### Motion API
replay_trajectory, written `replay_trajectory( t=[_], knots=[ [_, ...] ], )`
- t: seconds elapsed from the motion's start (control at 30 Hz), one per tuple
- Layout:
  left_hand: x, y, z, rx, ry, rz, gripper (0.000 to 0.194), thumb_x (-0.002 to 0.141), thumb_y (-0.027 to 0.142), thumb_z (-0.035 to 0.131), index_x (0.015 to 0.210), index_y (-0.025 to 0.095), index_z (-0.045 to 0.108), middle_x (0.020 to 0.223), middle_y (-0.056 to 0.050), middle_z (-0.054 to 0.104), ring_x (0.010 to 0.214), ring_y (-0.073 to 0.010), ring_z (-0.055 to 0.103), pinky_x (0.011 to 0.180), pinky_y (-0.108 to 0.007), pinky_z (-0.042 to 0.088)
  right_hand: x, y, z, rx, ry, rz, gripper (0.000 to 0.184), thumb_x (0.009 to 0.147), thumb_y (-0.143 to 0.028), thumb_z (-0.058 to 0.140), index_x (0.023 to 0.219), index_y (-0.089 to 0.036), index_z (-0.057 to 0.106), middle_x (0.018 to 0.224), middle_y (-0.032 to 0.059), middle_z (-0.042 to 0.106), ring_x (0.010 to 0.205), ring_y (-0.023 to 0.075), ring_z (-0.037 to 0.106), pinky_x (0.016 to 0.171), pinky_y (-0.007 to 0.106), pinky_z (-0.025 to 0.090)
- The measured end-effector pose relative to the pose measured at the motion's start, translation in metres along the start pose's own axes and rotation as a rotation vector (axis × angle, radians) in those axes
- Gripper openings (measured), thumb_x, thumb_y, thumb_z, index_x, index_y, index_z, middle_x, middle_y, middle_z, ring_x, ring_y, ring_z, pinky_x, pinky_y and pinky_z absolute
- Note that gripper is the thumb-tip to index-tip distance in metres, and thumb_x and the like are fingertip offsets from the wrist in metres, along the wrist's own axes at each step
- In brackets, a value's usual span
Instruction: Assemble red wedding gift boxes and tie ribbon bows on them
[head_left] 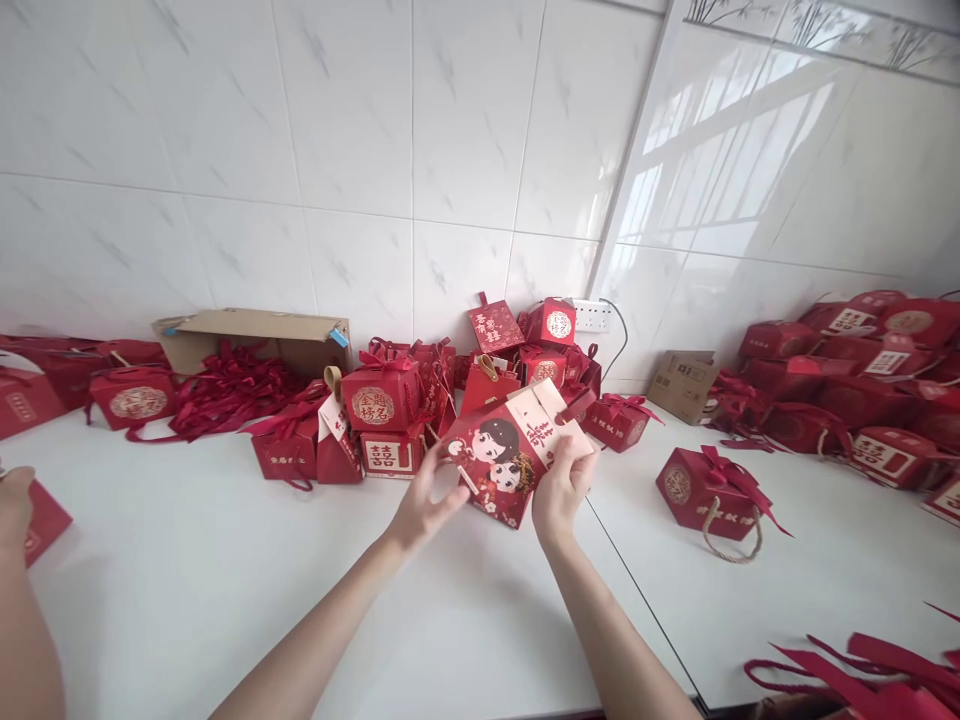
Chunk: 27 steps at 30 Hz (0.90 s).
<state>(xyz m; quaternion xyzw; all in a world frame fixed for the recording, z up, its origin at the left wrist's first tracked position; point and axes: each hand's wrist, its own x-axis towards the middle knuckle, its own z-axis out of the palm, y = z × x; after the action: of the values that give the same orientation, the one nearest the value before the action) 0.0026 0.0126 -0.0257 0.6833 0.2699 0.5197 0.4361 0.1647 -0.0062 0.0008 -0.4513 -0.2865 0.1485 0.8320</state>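
Both my hands hold a red paper gift box (504, 455) printed with a cartoon couple, tilted just above the white table (225, 580). My left hand (424, 505) pinches its left edge with fingers closed. On the right side, my right hand (561, 485) grips the pink top flap. Right behind the box sits a pile of red gift boxes (390, 410) with ribbons and double-happiness labels.
An open cardboard carton (255, 335) with red ribbons (225, 390) spilling out lies at the back left. More red boxes are stacked along the right wall (862, 390), and one with a rope handle (705, 490) stands alone. Another person's arm (22, 600) holds a red box at the far left.
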Motion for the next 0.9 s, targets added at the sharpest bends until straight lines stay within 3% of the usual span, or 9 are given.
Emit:
replay_trajectory(
  t=[0.07,0.23,0.33,0.47,0.63,0.9],
  knots=[
    [-0.002,0.002,0.007,0.008,-0.030,-0.018,0.063,0.075,0.041,0.064,0.130,0.023,0.039,0.129,-0.012,0.052,0.121,-0.0284,0.049,0.103,-0.044,0.038,0.000,0.002,0.000,0.023,-0.017,0.063,0.035,0.082,-0.056,0.046,0.087,-0.022,0.046,0.082,-0.0004,0.054,0.075,0.0158,0.053,0.068,0.028,0.044],
    [-0.006,0.000,0.010,0.150,0.195,0.117,0.083,0.061,0.035,0.077,0.130,0.021,0.035,0.123,-0.014,0.054,0.111,-0.0281,0.055,0.093,-0.042,0.047,-0.005,0.010,0.004,0.307,-0.287,0.135,0.034,0.080,-0.049,0.052,0.103,-0.023,0.051,0.099,0.0026,0.060,0.090,0.0190,0.059,0.079,0.032,0.046],
    [-0.006,-0.004,0.007,0.179,0.253,0.180,0.083,0.057,0.037,0.080,0.126,0.021,0.037,0.120,-0.013,0.055,0.111,-0.0287,0.055,0.091,-0.041,0.048,-0.007,0.010,0.005,0.383,-0.406,0.177,0.042,0.078,-0.046,0.056,0.114,-0.024,0.051,0.106,0.0044,0.062,0.096,0.0207,0.060,0.081,0.033,0.047],
    [-0.004,-0.001,0.007,0.025,0.285,0.129,0.089,0.048,0.043,0.084,0.122,0.022,0.040,0.119,-0.012,0.056,0.106,-0.0282,0.058,0.089,-0.040,0.049,-0.006,0.006,0.004,0.326,-0.388,0.240,0.036,0.076,-0.048,0.061,0.100,-0.021,0.058,0.091,0.0026,0.067,0.079,0.0186,0.063,0.069,0.029,0.049],
    [-0.002,0.009,0.009,-0.173,0.233,-0.019,0.076,0.057,0.045,0.080,0.118,0.021,0.042,0.104,-0.009,0.063,0.090,-0.0227,0.064,0.079,-0.034,0.051,-0.005,-0.001,0.006,0.257,-0.348,0.494,0.034,0.067,-0.050,0.065,0.072,-0.017,0.058,0.064,0.0023,0.066,0.051,0.0163,0.058,0.048,0.027,0.044],
    [-0.005,0.013,0.010,-0.179,0.191,-0.026,0.063,0.060,0.042,0.078,0.109,0.020,0.045,0.099,-0.007,0.065,0.086,-0.0203,0.064,0.076,-0.030,0.051,-0.006,0.002,0.006,0.280,-0.326,0.459,0.035,0.069,-0.050,0.064,0.078,-0.017,0.060,0.069,0.0018,0.068,0.053,0.0158,0.059,0.049,0.026,0.046]
  ],
)
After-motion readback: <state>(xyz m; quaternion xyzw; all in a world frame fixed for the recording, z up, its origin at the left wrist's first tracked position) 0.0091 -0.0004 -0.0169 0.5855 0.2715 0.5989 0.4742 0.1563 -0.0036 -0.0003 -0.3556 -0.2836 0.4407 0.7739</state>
